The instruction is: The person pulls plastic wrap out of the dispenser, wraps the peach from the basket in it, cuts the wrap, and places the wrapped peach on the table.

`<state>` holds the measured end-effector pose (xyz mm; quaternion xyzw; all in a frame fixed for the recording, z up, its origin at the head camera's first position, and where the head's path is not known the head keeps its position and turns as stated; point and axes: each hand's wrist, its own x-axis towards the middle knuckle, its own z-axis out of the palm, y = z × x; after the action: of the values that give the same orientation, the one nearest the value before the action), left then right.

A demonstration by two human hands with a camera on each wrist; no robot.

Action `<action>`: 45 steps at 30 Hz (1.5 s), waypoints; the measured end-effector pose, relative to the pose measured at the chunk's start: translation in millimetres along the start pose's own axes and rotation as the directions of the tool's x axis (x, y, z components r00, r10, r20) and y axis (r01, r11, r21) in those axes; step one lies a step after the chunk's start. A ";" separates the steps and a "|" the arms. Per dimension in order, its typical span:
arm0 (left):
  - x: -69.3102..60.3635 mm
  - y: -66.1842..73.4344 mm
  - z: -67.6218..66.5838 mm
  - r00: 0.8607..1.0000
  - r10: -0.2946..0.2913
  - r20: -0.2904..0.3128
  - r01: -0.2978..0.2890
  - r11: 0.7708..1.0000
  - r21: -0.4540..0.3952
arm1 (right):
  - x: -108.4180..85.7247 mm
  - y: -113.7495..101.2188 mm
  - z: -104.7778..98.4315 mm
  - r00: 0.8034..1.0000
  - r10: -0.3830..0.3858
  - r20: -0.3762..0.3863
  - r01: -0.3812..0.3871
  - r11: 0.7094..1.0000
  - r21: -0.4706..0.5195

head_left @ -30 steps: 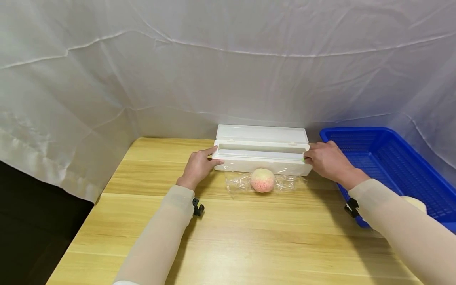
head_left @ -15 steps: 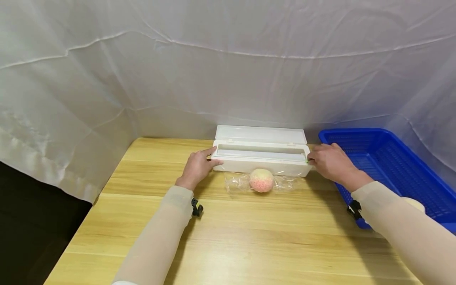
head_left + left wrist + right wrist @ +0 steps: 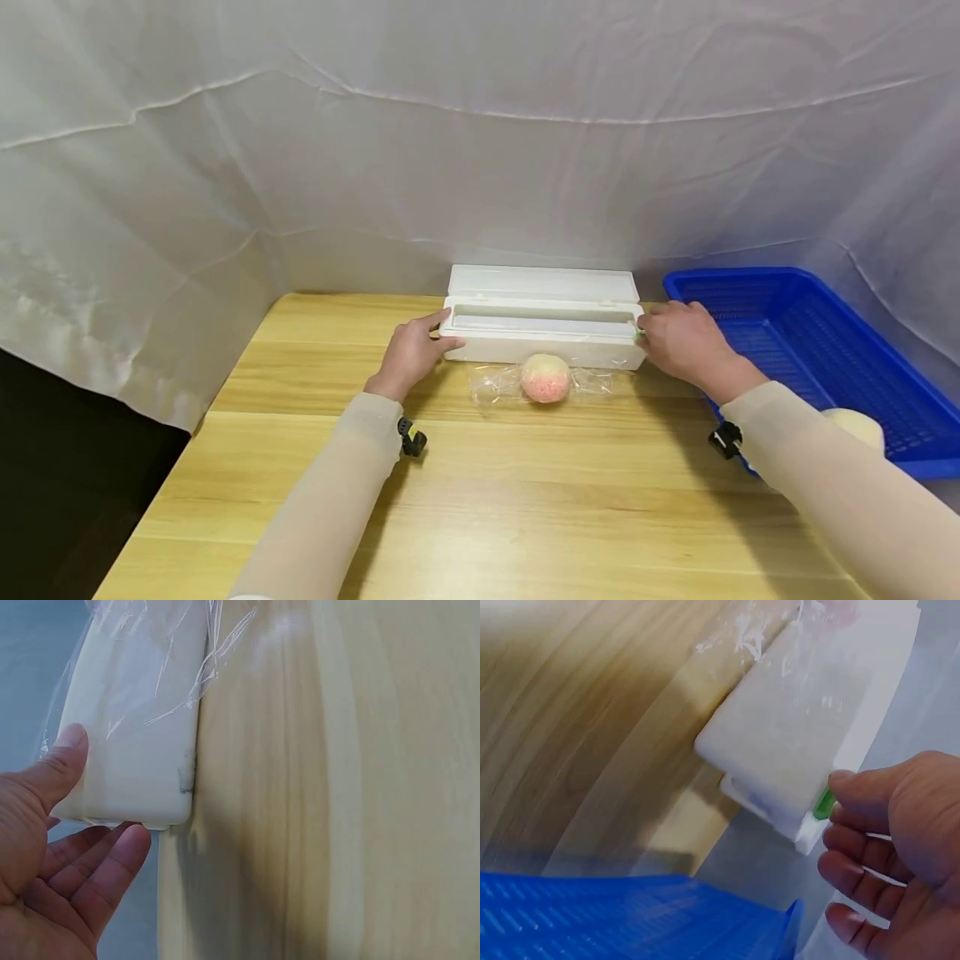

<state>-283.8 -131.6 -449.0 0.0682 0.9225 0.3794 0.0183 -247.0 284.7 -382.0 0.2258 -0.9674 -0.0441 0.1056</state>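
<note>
A long white cling film dispenser [image 3: 540, 350] stands at the back of the table with its lid [image 3: 543, 283] raised. My left hand [image 3: 408, 352] grips its left end, thumb on the front face and fingers around the end, as the left wrist view shows. At the right end, my right hand [image 3: 686, 342] pinches a small green slide cutter [image 3: 824, 804] between thumb and index finger. A sheet of clear cling film [image 3: 495, 385] hangs over the front onto the table. On it sits a round pink and cream peach-like thing [image 3: 545, 378].
A blue plastic basket [image 3: 825, 333] stands to the right, close to my right forearm. Inside it lies a pale cream rounded thing [image 3: 858, 427], partly hidden by the sleeve. A grey-white curtain [image 3: 480, 183] hangs behind the wooden table [image 3: 525, 500].
My right hand has slid the green cutter slightly right, to the dispenser's end. The film right of the peach-like thing reaches less far right. My left hand keeps its grip.
</note>
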 end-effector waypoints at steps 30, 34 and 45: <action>-24.3 -1.6 -33.0 0.998 -0.059 -0.016 0.056 0.984 -0.169 | 18.7 -128.5 54.4 0.967 -0.237 -0.092 0.248 0.957 0.147; -58.2 4.0 -42.0 0.999 -0.009 0.036 0.013 0.994 -0.109 | 12.5 -136.8 46.5 0.966 -0.245 -0.077 0.255 0.952 0.167; -117.4 10.2 -16.9 0.960 0.032 0.276 -0.014 0.998 -0.069 | 2.0 -147.0 31.0 0.974 -0.226 0.027 0.204 0.918 0.339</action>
<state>-167.9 -152.7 -431.9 0.1308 0.8970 0.3966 0.1452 -192.8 153.5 -431.5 0.3439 -0.9330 0.1018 0.0286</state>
